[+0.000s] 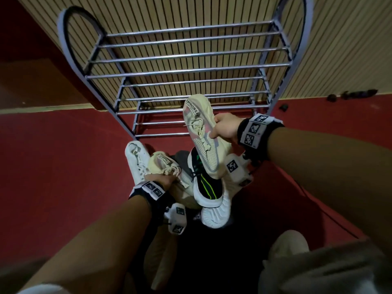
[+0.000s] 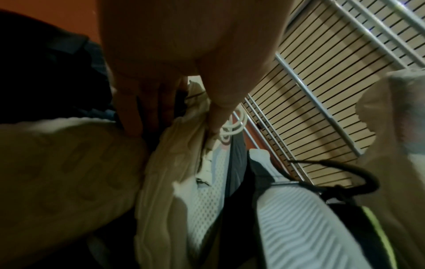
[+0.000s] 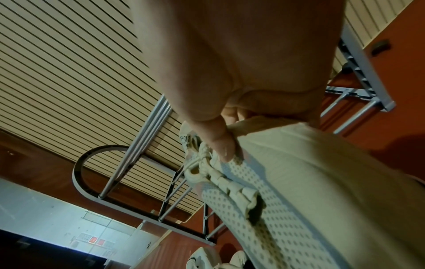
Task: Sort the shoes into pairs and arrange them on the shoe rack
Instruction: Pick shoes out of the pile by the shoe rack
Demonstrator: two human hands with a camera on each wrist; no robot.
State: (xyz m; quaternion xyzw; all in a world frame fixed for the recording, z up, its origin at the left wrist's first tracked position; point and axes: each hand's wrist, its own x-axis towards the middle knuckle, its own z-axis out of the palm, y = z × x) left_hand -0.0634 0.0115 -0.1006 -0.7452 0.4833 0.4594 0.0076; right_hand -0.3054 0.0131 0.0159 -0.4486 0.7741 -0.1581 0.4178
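Observation:
My right hand point(image 1: 222, 129) grips a cream mesh sneaker point(image 1: 202, 132) by its side and holds it up in front of the metal shoe rack point(image 1: 186, 71); the thumb point(image 3: 220, 145) presses beside the laces point(image 3: 220, 178). My left hand point(image 1: 158, 179) reaches into the pile on the floor and grips the matching cream sneaker point(image 1: 169, 168) near its laces; the thumb point(image 2: 220, 111) pinches the upper point(image 2: 179, 154). A black sneaker with green stripes point(image 1: 206, 187) and a white sneaker point(image 1: 135, 160) lie in the pile.
The rack's tiers of bars are bare and stand against a slatted wall point(image 1: 191, 9). Red floor point(image 1: 63, 155) spreads left and right. A white ribbed sole point(image 1: 216, 211) lies under the black sneaker. Small dark items point(image 1: 356, 94) sit by the wall at right.

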